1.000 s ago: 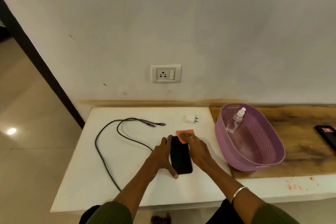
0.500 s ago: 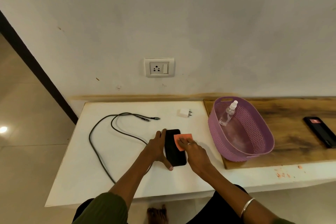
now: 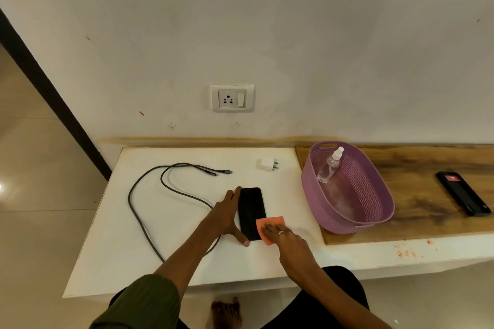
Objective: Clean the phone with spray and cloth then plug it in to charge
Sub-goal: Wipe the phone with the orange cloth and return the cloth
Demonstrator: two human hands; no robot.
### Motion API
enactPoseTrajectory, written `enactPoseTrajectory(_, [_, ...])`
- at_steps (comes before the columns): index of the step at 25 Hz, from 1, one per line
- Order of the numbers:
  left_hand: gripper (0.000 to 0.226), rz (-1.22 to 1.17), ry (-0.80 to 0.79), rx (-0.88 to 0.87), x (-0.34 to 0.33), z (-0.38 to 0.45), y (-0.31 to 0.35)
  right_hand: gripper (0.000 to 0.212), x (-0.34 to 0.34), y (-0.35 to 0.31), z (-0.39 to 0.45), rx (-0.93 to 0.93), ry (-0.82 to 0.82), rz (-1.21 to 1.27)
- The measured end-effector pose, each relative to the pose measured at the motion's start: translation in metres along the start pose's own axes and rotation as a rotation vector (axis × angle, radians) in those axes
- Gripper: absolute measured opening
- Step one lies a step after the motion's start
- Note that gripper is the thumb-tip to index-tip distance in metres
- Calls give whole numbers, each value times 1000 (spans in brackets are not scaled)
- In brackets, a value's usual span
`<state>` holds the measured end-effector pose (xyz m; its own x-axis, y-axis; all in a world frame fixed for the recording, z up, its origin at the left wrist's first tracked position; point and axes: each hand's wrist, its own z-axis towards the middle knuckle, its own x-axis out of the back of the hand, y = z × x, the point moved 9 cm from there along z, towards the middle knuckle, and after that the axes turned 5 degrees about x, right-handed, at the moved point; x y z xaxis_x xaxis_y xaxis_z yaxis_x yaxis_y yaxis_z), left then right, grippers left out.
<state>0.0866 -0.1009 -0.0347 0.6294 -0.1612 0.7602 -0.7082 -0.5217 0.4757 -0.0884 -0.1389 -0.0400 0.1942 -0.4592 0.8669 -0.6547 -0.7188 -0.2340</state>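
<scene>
Purple perforated basket point(image 3: 374, 211) right of centre, on wooden board point(image 3: 427, 195). Second dark phone point(image 3: 463, 196) at far right, red patch on screen. Beige tiled floor point(image 3: 32, 181) left.

1. One view only, from a wide-angle camera worn on the person's head.
2. It looks forward and down from above the white table point(image 3: 165, 224), facing the wall and its socket point(image 3: 232, 98).
3. The forearms reach in from the bottom edge; straight edges bow toward the corners.
</scene>
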Motion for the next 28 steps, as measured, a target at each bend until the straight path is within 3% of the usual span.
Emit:
enactPoseTrajectory(5, [160,0,9,-18,0,0,3,81,-13,-4,-8,29,-32,-122])
enactPoseTrajectory(12, [158,0,21,-53,-2,-1,2,74,-24,-33,-11,154,-65,-167])
enactPoseTrajectory(28, [159,-46,-20,-21,-4,5,3,67,21,-38,14,219,163,-30])
